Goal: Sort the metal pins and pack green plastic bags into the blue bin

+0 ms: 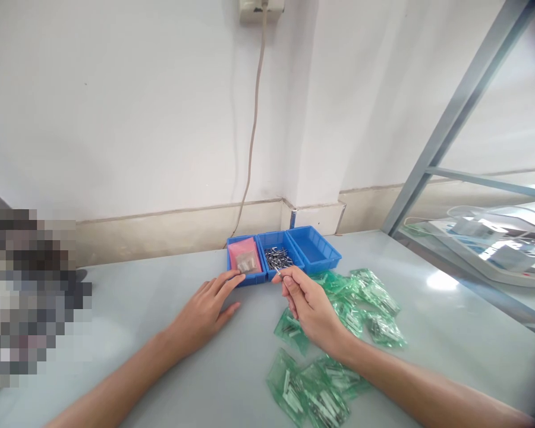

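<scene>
Right hand: the right hand (304, 301) is closed in a pinch, thumb and forefinger gripping a small, thin, silvery metal piece (279, 272) just in front of the middle bin; its other fingers curl inward.
Pinched piece: narrow and shiny, mostly covered by the fingertips, so its full shape cannot be told.
Left hand: the left hand (206, 310) is open and palm down, fingers loosely extended, their tips at the front edge of the left bin; the hand appears to grip nothing.
Middle bin: a blue rectangular plastic bin (294, 249) holding a jumbled heap of small, slender, silver-and-dark metal pieces (278, 258), glinting and lying in many directions.
Left bin: a blue rectangular plastic bin (228, 257) with a pink plastic bag (242, 247) inside; a clear patch near its front shows pale beige contents, too unclear to name.
Right bin: a blue rectangular plastic bin (314, 246), ribbed inside, set slightly askew beside the middle one.
Green packets: glossy, see-through green plastic bags (288, 383) lie in an overlapping spread beside and beneath the right forearm, with white strips and dark metallic pieces showing through the creased film.
Tabletop: a smooth pale-grey tabletop (173, 389) carries bins and packets, its far edge along a white wall (138, 107).
</scene>
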`<state>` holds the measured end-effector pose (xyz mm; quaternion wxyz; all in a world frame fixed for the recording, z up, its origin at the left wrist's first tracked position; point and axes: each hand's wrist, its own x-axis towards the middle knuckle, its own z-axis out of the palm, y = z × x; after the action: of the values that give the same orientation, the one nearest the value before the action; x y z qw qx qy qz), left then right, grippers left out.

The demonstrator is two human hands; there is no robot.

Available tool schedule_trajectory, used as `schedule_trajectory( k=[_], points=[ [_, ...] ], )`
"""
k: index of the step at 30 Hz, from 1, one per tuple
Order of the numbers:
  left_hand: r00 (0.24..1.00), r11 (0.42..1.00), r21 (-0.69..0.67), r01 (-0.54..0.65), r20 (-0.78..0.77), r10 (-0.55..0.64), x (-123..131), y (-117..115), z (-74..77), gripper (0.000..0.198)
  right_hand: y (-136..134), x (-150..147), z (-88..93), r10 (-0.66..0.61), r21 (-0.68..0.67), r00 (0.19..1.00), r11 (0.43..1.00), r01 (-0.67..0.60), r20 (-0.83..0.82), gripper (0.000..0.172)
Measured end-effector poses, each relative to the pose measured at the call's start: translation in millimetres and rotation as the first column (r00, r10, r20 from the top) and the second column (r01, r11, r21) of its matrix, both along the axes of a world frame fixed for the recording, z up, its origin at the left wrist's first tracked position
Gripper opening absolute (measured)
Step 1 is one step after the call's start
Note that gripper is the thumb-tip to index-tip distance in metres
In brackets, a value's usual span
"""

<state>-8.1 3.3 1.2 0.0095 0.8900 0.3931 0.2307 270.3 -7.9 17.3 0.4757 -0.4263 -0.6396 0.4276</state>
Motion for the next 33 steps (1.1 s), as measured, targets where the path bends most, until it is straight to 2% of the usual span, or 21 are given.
schedule_trajectory(
  k=[5, 16, 23, 29, 33],
  points=[
    [1.0, 1.0, 0.005, -0.003, 0.003, 0.003, 0.3, -0.2, -0.1, 0.053, 1.6, 0.9, -2.5, -0.02, 0.041, 0.999, 0.999, 0.019, 0.025, 0.027],
    [1.0, 1.0, -0.005, -0.005, -0.006, 0.005, 0.2, -0.7, 0.7, 0.053, 1.7, 0.8, 6.8, -0.095, 0.195, 0.988, 0.978, 0.07, 0.12, 0.004],
    [1.0, 1.0, 0.0, -0.006, 0.011, 0.006, 1.0, -0.8, 1.8, 0.052, 2.7, 1.7, 6.7, -0.112, 0.222, 0.984, 0.972, 0.08, 0.135, 0.008],
    [1.0, 1.0, -0.003, -0.009, -0.002, 0.009, 0.8, -0.2, 0.9, 0.053, -2.3, 0.7, 11.9, -0.069, 0.202, 0.983, 0.979, 0.034, 0.168, 0.018],
    [1.0, 1.0, 0.0, -0.005, -0.001, 0.005, 0.2, -0.2, 0.7, 0.053, -1.6, 1.3, 7.4, -0.045, 0.178, 0.987, 0.984, 0.017, 0.154, 0.022]
  ],
)
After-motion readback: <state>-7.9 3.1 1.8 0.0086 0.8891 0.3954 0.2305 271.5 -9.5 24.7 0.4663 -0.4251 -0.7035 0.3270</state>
